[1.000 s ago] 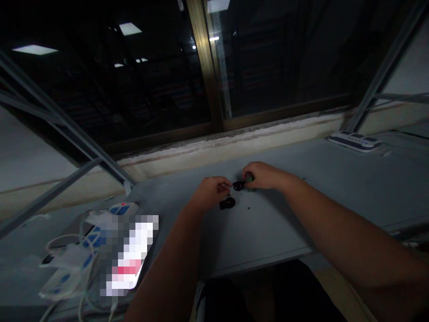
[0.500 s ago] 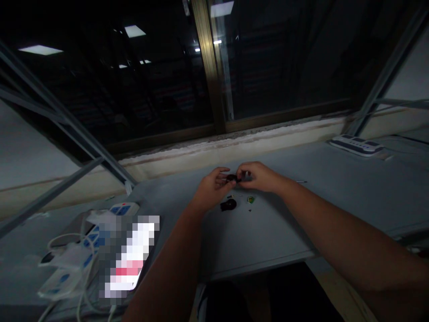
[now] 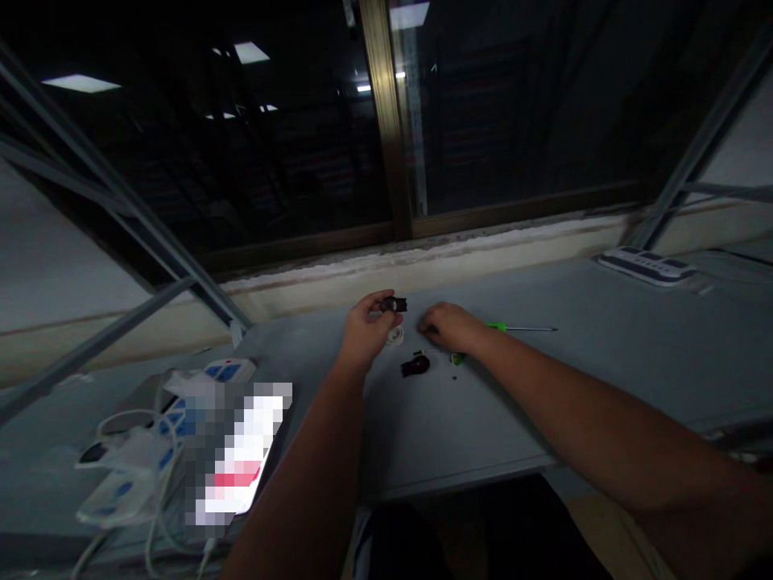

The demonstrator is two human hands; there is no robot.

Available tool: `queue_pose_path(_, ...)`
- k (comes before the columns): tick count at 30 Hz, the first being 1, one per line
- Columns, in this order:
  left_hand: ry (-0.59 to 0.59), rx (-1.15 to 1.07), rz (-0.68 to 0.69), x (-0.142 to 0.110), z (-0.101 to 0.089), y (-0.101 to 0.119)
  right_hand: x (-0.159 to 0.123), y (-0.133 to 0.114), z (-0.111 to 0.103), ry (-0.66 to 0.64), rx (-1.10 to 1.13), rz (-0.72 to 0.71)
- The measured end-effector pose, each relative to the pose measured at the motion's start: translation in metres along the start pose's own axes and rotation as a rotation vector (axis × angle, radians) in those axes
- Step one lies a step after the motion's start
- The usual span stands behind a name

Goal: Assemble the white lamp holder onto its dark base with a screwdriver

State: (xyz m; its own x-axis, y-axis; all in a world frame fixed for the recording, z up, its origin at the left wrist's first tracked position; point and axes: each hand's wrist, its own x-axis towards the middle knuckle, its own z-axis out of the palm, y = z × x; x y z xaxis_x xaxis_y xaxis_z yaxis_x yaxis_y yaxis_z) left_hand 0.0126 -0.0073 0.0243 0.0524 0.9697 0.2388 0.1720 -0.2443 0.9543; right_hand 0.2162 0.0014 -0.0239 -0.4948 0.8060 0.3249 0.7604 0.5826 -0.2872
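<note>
My left hand point(image 3: 365, 329) is closed on a small dark plastic housing point(image 3: 394, 304), pinched between thumb and fingers above the table. Just below those fingertips lies a white round piece point(image 3: 394, 335). My right hand point(image 3: 452, 325) is low over the table with its fingers curled together; whatever they hold, if anything, is hidden in shadow. Nearer to me lies a second dark piece with a rounded end point(image 3: 416, 366). A small green part point(image 3: 456, 358) sits beside my right wrist. Behind that wrist, a screwdriver point(image 3: 524, 328) with a green handle is partly covered.
On the left are a phone point(image 3: 245, 451) with a lit screen, white cables and a power strip point(image 3: 229, 370). Another power strip point(image 3: 646, 266) lies at the back right. Metal frame bars point(image 3: 199, 294) rise at both sides, and a window stands behind the grey table point(image 3: 459, 435).
My hands have moved apart. The left keeps the dark housing, and the right has drawn down to the table. The white round piece and the screwdriver's green handle now show.
</note>
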Motion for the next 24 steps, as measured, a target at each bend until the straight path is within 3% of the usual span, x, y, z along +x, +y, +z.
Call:
queue_pose_path(4,-0.072,-0.158,-0.043,0.000,0.003,-0.003,0.003,-0.008,-0.002,-0.037,-0.042,0.063)
queue_pose_path(10,-0.130,-0.208,-0.115,-0.005,0.005,0.000,-0.002,-0.008,-0.005,-0.023,0.021,0.074)
queue_pose_path(19,-0.218,-0.090,-0.072,-0.006,0.003,0.000,-0.010,0.022,-0.012,0.241,0.433,0.060)
queue_pose_path(24,-0.259,-0.001,0.004,-0.008,0.003,-0.001,-0.009,0.023,-0.015,0.327,0.691,0.070)
